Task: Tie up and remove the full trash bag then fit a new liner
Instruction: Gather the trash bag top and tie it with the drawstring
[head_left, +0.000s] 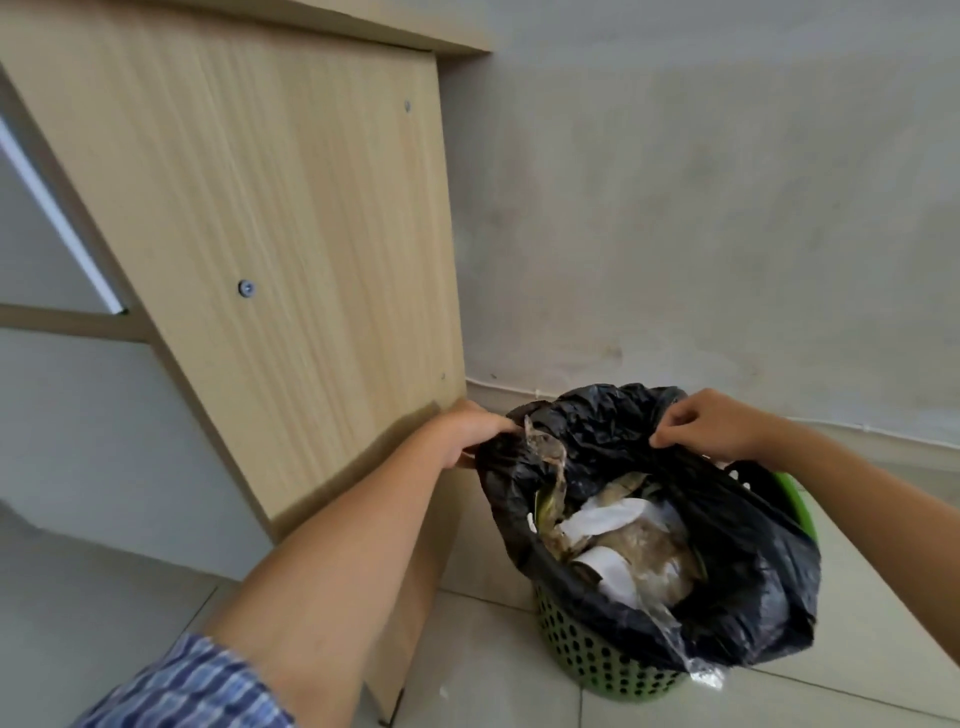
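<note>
Head view: left hand (470, 431) and right hand (696, 423) each pinch the bag (753, 561) rim; bag sits in bin (597, 654). Risk: thin film tears or the light bin lifts along.

The wooden cabinet side (291, 270) stands close at nine o'clock of the green basket (597, 660), leaving a narrow gap there. The wall (701, 208) closes off twelve o'clock. Bare tiled floor (857, 639) lies open at three and six o'clock.
</note>
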